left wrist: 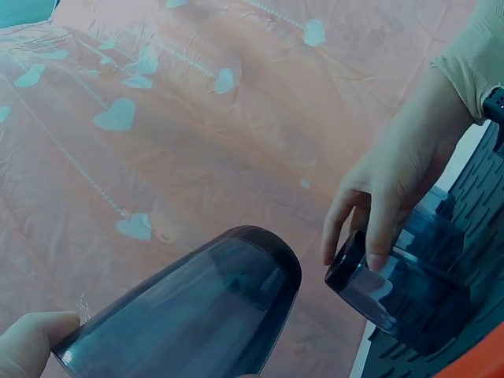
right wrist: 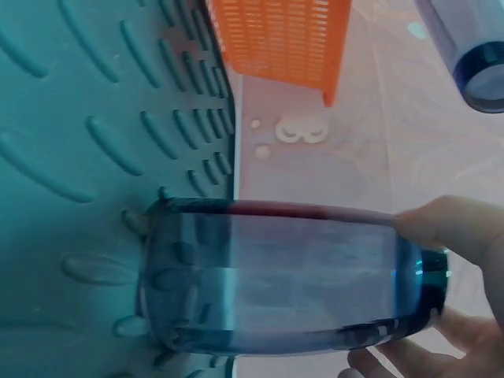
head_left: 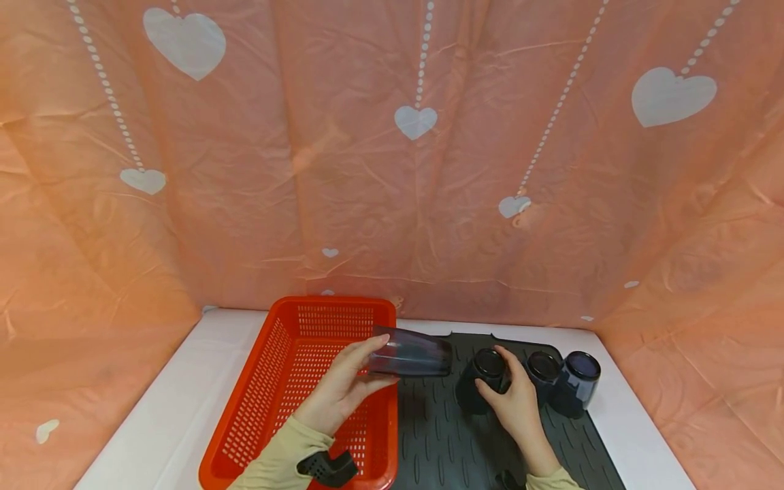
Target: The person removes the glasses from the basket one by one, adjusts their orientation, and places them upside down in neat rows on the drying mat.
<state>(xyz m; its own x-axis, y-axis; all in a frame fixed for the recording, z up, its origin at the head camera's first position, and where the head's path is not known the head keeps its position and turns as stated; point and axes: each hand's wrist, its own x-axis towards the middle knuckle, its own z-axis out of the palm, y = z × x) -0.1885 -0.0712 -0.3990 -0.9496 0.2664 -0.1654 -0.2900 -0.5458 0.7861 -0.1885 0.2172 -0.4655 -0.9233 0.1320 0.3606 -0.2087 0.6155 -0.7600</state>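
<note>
My left hand [head_left: 346,384] holds a dark, see-through drinking glass [head_left: 413,352] near its rim, tipped on its side above the right edge of the red basket [head_left: 397,422]. Its thick base points right, toward the mat. My right hand [head_left: 514,401] grips a second dark glass [head_left: 471,391] near its base; this one stands upside down on the black ribbed mat [head_left: 441,435]. In the right wrist view, thumb and fingers lie around the base end of that glass [right wrist: 307,279], and its rim meets the mat.
Two more dark glasses, one [head_left: 542,371] close by my right hand and another [head_left: 574,384] at the mat's right edge, stand upside down. White table [head_left: 159,401] surrounds basket and mat. An orange sheet with hearts [head_left: 367,204] hangs behind and at both sides.
</note>
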